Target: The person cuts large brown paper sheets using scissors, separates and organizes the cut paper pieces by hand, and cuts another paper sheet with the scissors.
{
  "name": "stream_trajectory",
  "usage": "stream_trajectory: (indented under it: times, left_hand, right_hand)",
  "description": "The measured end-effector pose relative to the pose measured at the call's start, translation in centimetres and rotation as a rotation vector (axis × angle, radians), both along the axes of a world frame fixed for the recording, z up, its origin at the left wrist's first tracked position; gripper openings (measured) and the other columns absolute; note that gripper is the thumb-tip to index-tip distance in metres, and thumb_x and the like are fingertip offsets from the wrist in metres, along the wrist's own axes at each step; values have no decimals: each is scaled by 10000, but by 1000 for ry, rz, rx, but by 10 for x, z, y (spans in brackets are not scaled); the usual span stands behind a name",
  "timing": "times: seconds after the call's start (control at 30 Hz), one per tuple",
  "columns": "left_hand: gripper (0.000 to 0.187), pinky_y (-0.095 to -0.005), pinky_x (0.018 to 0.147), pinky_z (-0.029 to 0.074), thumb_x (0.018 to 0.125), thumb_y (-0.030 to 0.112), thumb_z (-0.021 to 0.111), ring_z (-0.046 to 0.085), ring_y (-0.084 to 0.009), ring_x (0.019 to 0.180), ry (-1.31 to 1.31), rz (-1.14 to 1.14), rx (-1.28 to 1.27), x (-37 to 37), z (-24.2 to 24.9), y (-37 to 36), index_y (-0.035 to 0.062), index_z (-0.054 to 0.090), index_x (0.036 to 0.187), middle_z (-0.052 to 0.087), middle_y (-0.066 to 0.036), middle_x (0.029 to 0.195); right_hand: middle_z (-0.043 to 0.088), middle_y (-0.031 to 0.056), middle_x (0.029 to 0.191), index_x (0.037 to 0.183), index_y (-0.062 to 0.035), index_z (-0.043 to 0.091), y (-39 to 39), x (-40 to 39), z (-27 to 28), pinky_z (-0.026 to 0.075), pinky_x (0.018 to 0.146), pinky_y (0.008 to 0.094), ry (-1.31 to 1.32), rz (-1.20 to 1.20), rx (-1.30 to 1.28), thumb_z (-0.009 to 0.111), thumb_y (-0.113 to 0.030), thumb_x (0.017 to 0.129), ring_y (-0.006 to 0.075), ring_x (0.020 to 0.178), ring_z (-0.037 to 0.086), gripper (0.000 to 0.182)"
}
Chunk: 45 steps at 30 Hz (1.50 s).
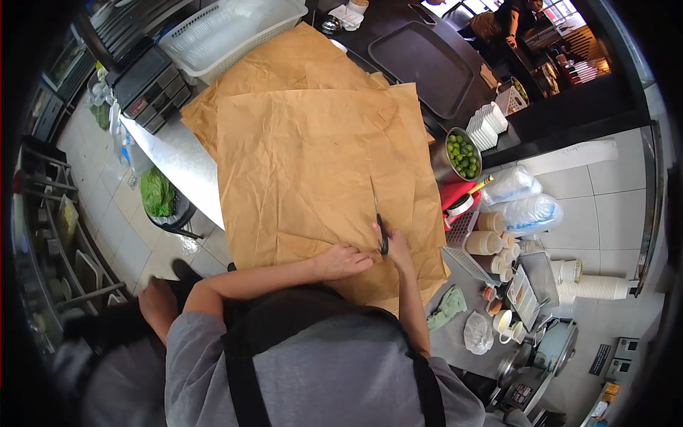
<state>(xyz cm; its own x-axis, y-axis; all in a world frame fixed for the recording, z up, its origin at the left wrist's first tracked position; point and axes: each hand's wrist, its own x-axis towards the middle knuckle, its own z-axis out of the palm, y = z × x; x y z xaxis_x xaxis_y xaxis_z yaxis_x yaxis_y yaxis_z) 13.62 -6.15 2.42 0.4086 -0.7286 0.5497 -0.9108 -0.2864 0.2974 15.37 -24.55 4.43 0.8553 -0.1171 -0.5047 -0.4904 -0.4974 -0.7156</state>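
Note:
Large sheets of brown paper [306,156] lie stacked in front of me, creased and overlapping at different angles. My right hand [395,250] is closed around the handles of a pair of scissors [380,231] with black grips. Their blades point away from me over the paper, toward the middle of the sheet. My left hand [343,262] rests on the near part of the paper, just left of the scissors, with its fingers stretched toward them. Whether the fingertips pinch a paper edge is hard to see.
A white basket [206,67] of clear plastic stands far left, beside small drawers [153,89]. At right are a dark tray [423,67], a metal pot of limes [462,153], sauce containers [484,242] and a green cloth [447,307]. Another person's hand [158,306] is at lower left.

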Motion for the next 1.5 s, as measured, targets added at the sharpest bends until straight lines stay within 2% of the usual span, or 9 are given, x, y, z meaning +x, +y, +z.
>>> stream_trajectory:
  times: [0.27,0.57,0.67,0.83,0.93,1.13,1.23,1.43,1.5]
  left_hand:
    - [189,-251,555,437,743,145,476,594,-109,672,-42,-49,36,-4,6,1,84,511,918,593,0,1047]
    - [178,-256,574,463,735,147,489,586,-99,646,-29,-83,28,-8,10,-1,88,521,900,561,-1,1140]
    - [225,-263,534,447,755,149,459,587,-105,608,-23,-146,33,-11,6,-1,72,500,963,577,-7,1062]
    - [221,-273,535,454,753,166,463,581,-117,594,4,-185,13,-16,5,-1,70,481,952,563,-14,1081]
    - [213,-282,545,460,758,164,458,587,-126,612,7,-230,31,-19,3,-1,68,471,947,547,-26,1107]
    - [206,-305,571,473,772,159,447,606,-154,657,40,-336,28,-18,16,0,55,462,950,515,-74,1155]
    - [202,-313,579,478,771,155,448,609,-168,654,51,-367,49,-20,11,-2,50,461,943,510,-91,1158]
    - [181,-337,574,482,760,147,459,605,-177,630,90,-441,28,-20,19,-2,38,463,905,527,-96,1109]
    - [171,-339,577,480,756,146,463,604,-178,631,90,-436,35,-19,20,-2,40,464,891,536,-90,1072]
  right_hand:
    - [405,-27,443,476,-69,465,1,14,-5,275,389,252,-51,-30,-27,588,-570,744,70,426,378,581]
    - [391,-25,442,456,-76,434,11,25,-4,265,390,246,-73,-122,59,583,-585,741,76,418,372,602]
    - [379,-30,438,451,-88,411,10,31,0,257,389,240,-57,-94,29,589,-585,738,72,411,362,601]
    - [376,-30,435,453,-83,411,0,44,-12,278,400,248,-114,-86,-41,582,-592,738,77,416,368,608]
    - [376,-25,433,455,-79,408,2,46,-3,292,405,263,-24,-104,63,573,-599,741,83,423,378,616]
    - [402,-5,457,471,-57,442,-7,65,-12,304,414,268,-144,-181,11,579,-600,734,104,437,397,619]
    - [411,7,470,490,-45,473,-8,68,-3,320,436,271,-10,-165,98,580,-606,726,116,464,413,619]
    - [415,5,447,510,-44,486,-24,94,-26,329,390,262,-103,-139,-52,569,-621,719,106,418,440,619]
    - [421,3,447,516,-37,491,-22,95,-16,327,377,259,-68,-125,47,572,-621,715,101,408,445,622]
